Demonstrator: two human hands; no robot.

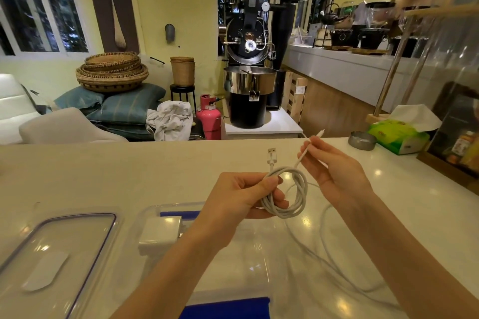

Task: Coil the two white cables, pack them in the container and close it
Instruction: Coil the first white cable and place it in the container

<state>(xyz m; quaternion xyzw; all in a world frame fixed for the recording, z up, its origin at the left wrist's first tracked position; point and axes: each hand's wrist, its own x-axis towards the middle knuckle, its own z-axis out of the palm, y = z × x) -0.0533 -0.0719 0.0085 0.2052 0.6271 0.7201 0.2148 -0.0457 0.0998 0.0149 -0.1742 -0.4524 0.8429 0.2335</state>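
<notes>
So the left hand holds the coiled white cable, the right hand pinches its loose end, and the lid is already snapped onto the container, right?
Not quite. The head view shows the lid lying on the counter left of the open container. The rest holds: the left hand holds the coil and the right hand pinches its loose end.

Smooth white plastic-coated cable [287,197] above a glossy pale countertop [129,171]; clear plastic lid [54,254] at lower left; woven baskets [112,71] at upper left; polished metal roaster drum [249,80] centre.
</notes>
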